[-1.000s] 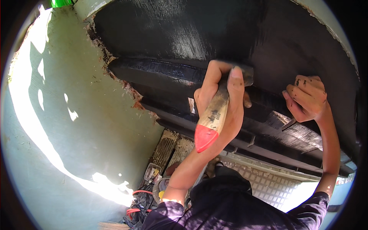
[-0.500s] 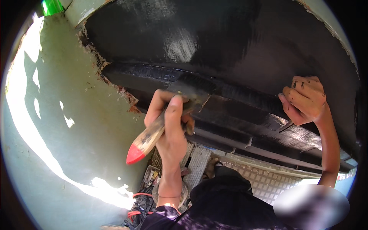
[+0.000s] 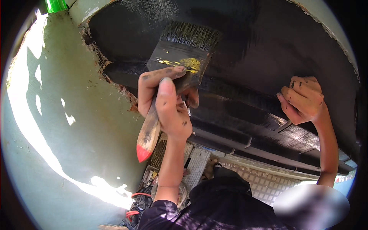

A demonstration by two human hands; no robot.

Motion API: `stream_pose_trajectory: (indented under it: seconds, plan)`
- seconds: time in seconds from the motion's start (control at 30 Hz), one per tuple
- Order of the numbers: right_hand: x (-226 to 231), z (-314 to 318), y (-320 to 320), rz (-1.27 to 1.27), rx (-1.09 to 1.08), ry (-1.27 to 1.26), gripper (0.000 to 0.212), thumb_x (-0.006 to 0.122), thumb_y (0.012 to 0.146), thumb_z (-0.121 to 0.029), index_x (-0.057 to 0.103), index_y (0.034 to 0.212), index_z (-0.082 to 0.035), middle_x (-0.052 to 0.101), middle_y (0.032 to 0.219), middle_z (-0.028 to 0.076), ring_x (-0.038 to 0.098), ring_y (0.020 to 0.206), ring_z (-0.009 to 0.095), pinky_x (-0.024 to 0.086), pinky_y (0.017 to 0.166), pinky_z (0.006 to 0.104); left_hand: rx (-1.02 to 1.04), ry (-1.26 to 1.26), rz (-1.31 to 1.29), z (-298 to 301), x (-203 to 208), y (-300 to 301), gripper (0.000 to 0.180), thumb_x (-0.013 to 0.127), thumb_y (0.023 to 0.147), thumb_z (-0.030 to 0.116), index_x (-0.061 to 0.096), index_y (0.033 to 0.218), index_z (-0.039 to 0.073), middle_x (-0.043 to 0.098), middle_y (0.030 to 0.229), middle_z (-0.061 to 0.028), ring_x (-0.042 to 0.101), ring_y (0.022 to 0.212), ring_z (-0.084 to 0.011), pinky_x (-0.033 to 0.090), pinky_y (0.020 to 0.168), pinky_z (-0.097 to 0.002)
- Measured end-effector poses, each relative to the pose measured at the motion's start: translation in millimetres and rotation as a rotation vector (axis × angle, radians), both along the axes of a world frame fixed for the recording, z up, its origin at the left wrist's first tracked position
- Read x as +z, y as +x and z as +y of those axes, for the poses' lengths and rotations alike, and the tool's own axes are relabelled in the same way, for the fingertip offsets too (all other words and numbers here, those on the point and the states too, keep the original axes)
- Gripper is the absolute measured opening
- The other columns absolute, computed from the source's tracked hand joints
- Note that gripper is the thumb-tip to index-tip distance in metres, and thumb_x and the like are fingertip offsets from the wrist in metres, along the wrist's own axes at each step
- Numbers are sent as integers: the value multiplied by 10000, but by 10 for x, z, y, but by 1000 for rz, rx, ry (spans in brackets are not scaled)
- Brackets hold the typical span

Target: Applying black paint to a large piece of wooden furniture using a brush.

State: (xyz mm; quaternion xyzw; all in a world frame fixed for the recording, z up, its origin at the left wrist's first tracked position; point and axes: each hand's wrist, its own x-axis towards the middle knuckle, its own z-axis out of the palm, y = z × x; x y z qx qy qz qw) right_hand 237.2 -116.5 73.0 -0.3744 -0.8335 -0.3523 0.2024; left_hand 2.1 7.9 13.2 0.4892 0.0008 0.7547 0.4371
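My left hand [image 3: 168, 103] is wrapped round a wide flat paintbrush [image 3: 177, 61]. Its wooden handle has a red tip, and yellow specks show on the dark ferrule. The dark bristles point away from me, over the black-coated panel [image 3: 245, 42]; whether they touch it I cannot tell. Farther right, my right hand [image 3: 303, 100] is closed with curled fingers at the panel, just above the slatted ledge. What those fingers hold, if anything, is hidden. Dark smears mark both hands.
A pale green wall [image 3: 92, 126] with sunlit patches stands at the left, its broken edge meeting the panel. Below are wooden boards [image 3: 197, 165], a small tray [image 3: 150, 174], black bags with red cord [image 3: 134, 203] and a patterned tile floor [image 3: 260, 178]. Something green [image 3: 56, 5] sits top left.
The paintbrush in my left hand has gone from the ledge up onto the panel, and its handle is now steeper. My right hand has stayed nearly in place.
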Motion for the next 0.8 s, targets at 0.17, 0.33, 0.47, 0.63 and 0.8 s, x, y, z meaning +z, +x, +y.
stream_pose_trajectory:
  seconds: [0.17,0.33,0.47,0.63,0.8]
  plan:
    - [-5,-11,39,7,-12,-1,148,708,577,-1,584,640,-55,389,535,12,466,458,139,335,404,258,-34,-254,273,92,-477,-15,195,519,927,170,570,899,-16,576,764,-51,508,502,-100,359,455,-223]
    - [-20,-10,24,12,-8,18,145,705,592,0,580,639,-57,377,534,10,467,461,135,324,415,260,70,-200,202,78,-535,-133,271,465,913,230,517,890,-35,545,818,-117,483,441,-140,393,407,-249]
    - [-4,-22,10,12,-10,3,145,703,599,-1,577,639,-61,369,532,11,463,462,136,319,417,264,100,1,24,327,-36,-137,266,452,933,257,521,953,1,514,687,-97,473,435,-159,379,407,-271]
    - [0,-31,1,24,-7,-12,143,700,610,0,572,632,-60,388,538,13,457,456,136,324,403,265,102,-110,200,455,-194,5,220,509,919,226,543,922,9,505,649,-53,476,475,-114,334,453,-227]
    - [-4,-8,24,29,17,-29,158,702,621,5,558,619,-61,393,539,10,446,447,131,308,383,263,139,-250,279,70,-712,-102,254,517,900,222,558,906,-28,535,780,-71,483,496,-101,373,465,-222]
